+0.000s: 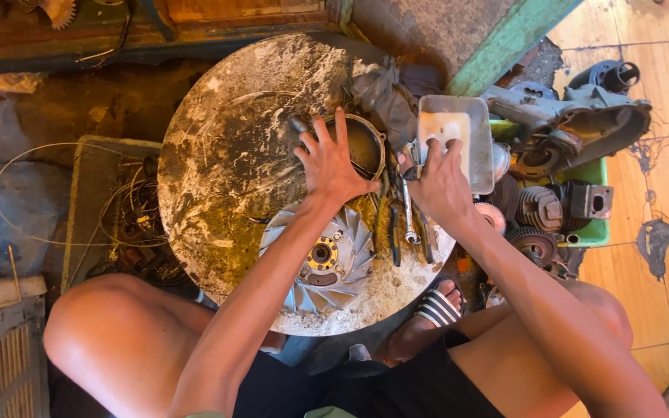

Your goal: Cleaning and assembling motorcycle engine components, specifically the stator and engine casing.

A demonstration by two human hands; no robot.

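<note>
My left hand [328, 161] rests with fingers spread on a dark round metal housing [365, 143] at the far side of a stained round table [230, 155]. My right hand [441, 184] grips the near edge of a small rectangular metal tray [451, 124] at the table's right rim. A finned silver fan wheel [323, 259] lies under my left forearm near the front. Between my hands lie wrenches [408, 217] and a dark screwdriver-like tool [393, 236]. A grey rag [385, 97] is bunched behind the housing.
A green bin [594, 224] at right holds finned cylinders and gears. A grey engine casing [574, 116] lies behind it on the tiled floor. A crate with wire coils [118, 209] stands left of the table. My knees and a sandalled foot [435, 306] are below the table.
</note>
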